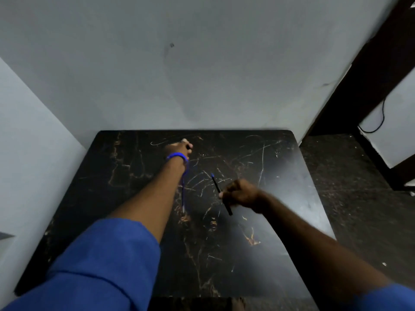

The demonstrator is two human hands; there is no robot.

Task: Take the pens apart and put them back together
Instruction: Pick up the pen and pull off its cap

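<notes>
My right hand [241, 195] is closed around a slim black pen [216, 184] with a blue tip. The pen points up and away to the left, and its lower end sticks out below my fist. My left hand [178, 148] wears a blue wristband and is stretched to the far part of the black table [280, 176]. Its fingers are curled over a small dark spot that is too blurred to identify. A thin blue pen part with a pale end [183, 196] lies along the table beside my left forearm.
The table is black marble-patterned with many scratches and stands against a grey wall [202, 75]. Another wall runs along its left side. A dark speckled floor [350, 176] and a dark wooden frame with a hanging black cable [379, 122] are to the right.
</notes>
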